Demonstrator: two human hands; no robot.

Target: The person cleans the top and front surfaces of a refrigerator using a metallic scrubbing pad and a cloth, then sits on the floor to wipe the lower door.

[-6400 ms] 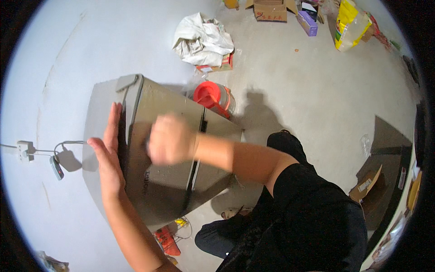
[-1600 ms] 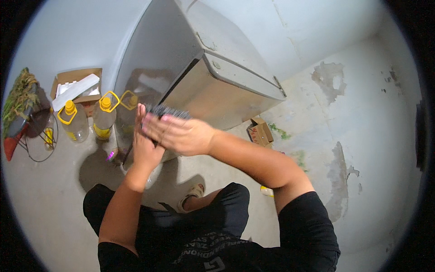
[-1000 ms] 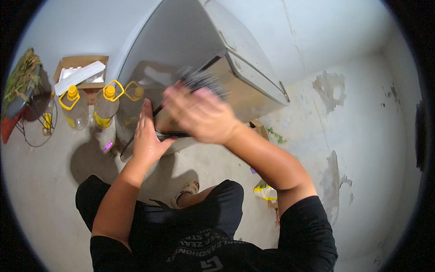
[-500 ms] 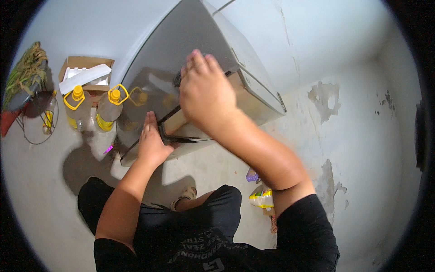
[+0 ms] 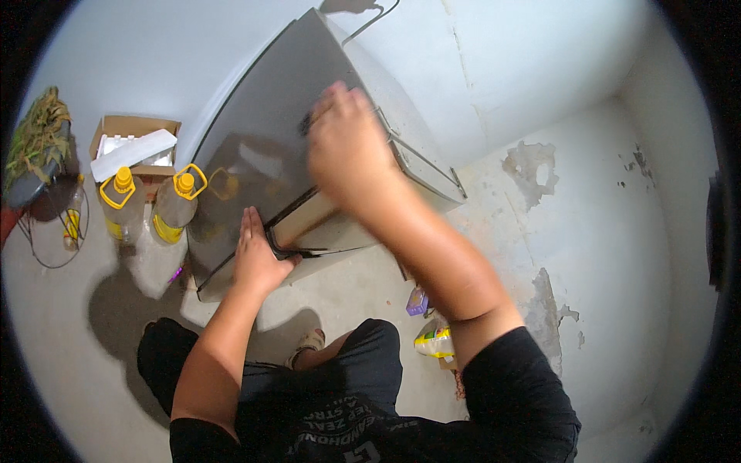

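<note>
A tall grey refrigerator (image 5: 266, 92) with a glossy front stands before me. My right hand (image 5: 347, 147), blurred by motion, presses against the upper part of this front. Under its fingers a dark scouring pad (image 5: 306, 124) shows only at the edge; the rest is covered by the hand. Lower on the same front, my left hand (image 5: 258, 251) rests beside a dark-rimmed corner, its fingers stretched out and holding nothing.
Left of the refrigerator stand two big clear bottles with yellow caps and handles (image 5: 174, 204). Behind them is a cardboard box (image 5: 139, 126). Dried green plants (image 5: 38, 139) lie at far left. A yellow-and-white bag (image 5: 434, 339) and purple box (image 5: 417, 301) are on the floor, right.
My right hand stays on the refrigerator front, shifted slightly across it. The view has moved a little, so the bottles and refrigerator sit lower and further left. My left hand keeps its place on the front.
</note>
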